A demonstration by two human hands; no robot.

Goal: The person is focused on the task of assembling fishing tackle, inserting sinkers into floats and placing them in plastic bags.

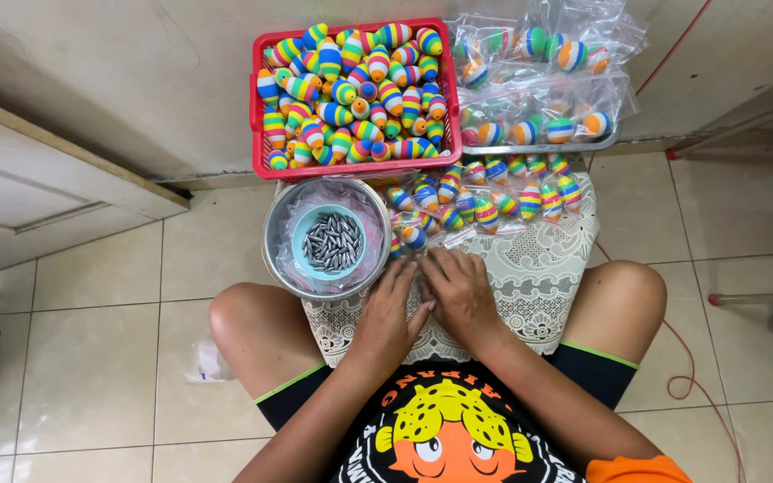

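My left hand (388, 313) and my right hand (460, 291) rest close together on a white lace cloth (539, 268) over my lap, fingers curled against each other. What lies between the fingers is hidden. Just beyond my fingertips lie clear plastic bags of rainbow-striped egg-shaped floats (485, 201). To the left of my left hand stands a metal bowl (272, 241) lined with plastic, holding a small blue cup of grey metal sinkers (333, 243).
A red plastic basket (256, 116) full of striped floats stands at the back. To its right lies a tray (539, 148) with more bagged floats. Tiled floor surrounds my knees. A red cord (691, 385) runs at the right, a crumpled white scrap (208, 362) at the left.
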